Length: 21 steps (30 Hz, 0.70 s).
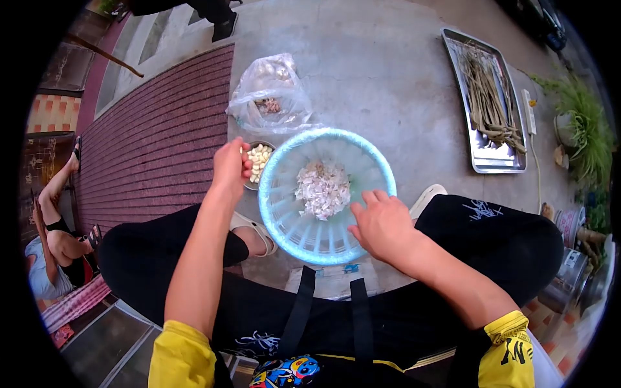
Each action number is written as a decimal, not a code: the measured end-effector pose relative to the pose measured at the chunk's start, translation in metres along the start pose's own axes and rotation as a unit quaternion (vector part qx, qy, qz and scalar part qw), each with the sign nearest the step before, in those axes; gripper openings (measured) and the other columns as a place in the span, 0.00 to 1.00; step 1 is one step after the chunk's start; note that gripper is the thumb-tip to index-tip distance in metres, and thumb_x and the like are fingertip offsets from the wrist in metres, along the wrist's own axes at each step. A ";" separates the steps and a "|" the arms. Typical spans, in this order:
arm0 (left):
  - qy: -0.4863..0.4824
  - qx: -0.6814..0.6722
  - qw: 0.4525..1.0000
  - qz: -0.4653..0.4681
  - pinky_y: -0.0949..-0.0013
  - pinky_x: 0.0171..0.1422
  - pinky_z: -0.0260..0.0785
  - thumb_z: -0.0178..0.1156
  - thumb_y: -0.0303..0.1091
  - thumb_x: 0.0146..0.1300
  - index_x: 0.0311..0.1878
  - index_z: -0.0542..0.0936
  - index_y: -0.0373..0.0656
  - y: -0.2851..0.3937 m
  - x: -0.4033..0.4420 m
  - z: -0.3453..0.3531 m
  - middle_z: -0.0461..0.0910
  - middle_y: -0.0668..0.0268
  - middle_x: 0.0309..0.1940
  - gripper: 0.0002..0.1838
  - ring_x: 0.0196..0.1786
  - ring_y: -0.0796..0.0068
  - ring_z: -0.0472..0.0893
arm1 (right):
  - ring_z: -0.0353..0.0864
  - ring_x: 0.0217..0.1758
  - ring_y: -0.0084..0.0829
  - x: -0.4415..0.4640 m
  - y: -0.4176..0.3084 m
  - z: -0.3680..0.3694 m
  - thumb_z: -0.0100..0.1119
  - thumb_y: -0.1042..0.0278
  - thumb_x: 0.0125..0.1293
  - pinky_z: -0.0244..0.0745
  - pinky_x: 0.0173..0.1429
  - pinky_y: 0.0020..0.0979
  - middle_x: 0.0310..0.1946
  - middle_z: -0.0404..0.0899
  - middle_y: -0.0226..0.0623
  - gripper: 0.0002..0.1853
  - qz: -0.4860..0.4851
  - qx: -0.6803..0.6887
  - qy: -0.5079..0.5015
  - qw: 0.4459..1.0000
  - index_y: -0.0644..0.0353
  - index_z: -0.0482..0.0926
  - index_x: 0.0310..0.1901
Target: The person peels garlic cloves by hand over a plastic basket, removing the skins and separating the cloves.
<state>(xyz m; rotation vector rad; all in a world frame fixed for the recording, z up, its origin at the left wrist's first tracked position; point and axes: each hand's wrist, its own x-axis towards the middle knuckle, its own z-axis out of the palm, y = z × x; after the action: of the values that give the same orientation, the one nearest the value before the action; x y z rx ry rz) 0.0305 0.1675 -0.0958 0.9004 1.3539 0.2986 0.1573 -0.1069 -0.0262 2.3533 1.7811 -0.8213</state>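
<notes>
Holding left hand (231, 165) at bowl (262, 142) of peeled cloves (259, 163) just beside blue basket (266, 223) of skins (323, 191), with curled fingers, contents indiscernible. Hanging right hand (383, 223) loosely spread over basket's right side, seemingly grasping nothing. Possibly risking spilled cloves by knocking bowl.

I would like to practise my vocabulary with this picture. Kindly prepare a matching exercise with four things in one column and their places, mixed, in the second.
Things:
1. papery skins
2. pale peeled cloves
3. dried stalks
4. clear plastic bag

Places:
A. on the metal tray
B. inside the light blue basin
C. directly on the concrete floor
D. in the small bowl beside the left hand

Right pairs: 1-B, 2-D, 3-A, 4-C.
</notes>
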 end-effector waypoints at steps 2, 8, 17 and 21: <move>0.015 0.105 0.994 0.028 0.78 0.19 0.56 0.50 0.43 0.72 0.39 0.73 0.43 -0.022 0.034 -0.017 0.67 0.73 0.20 0.13 0.18 0.83 0.66 | 0.76 0.49 0.38 0.002 0.000 -0.005 0.60 0.55 0.63 0.71 0.49 0.39 0.43 0.77 0.39 0.15 0.032 -0.032 0.008 0.999 0.57 0.80 0.44; 0.116 0.646 0.720 0.224 0.52 0.40 0.75 0.51 0.40 0.69 0.49 0.76 0.41 -0.073 0.093 -0.048 0.81 0.48 0.40 0.14 0.37 0.49 0.83 | 0.78 0.49 0.36 0.020 0.011 -0.031 0.60 0.60 0.62 0.72 0.48 0.37 0.43 0.78 0.40 0.13 0.197 -0.026 0.122 0.972 0.58 0.75 0.42; -0.130 0.461 0.846 0.232 0.71 0.26 0.67 0.49 0.38 0.70 0.49 0.80 0.42 0.021 0.214 0.036 0.77 0.66 0.24 0.14 0.23 0.77 0.75 | 0.79 0.32 0.55 0.036 0.051 -0.019 0.58 0.67 0.62 0.74 0.37 0.51 0.27 0.78 0.52 0.11 0.254 0.102 0.106 0.956 0.64 0.69 0.39; -0.072 0.141 0.984 0.078 0.74 0.21 0.59 0.45 0.39 0.67 0.49 0.75 0.39 0.086 0.217 0.053 0.70 0.65 0.27 0.16 0.20 0.78 0.66 | 0.79 0.37 0.53 0.042 0.038 -0.043 0.60 0.68 0.62 0.73 0.40 0.50 0.32 0.79 0.50 0.12 0.309 0.114 0.132 0.935 0.62 0.73 0.45</move>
<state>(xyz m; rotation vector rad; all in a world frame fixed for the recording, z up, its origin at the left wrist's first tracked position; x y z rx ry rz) 0.1571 0.3466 -0.1918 1.2436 1.2111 0.1590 0.2159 -0.0665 -0.0178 3.0310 0.9077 -0.6575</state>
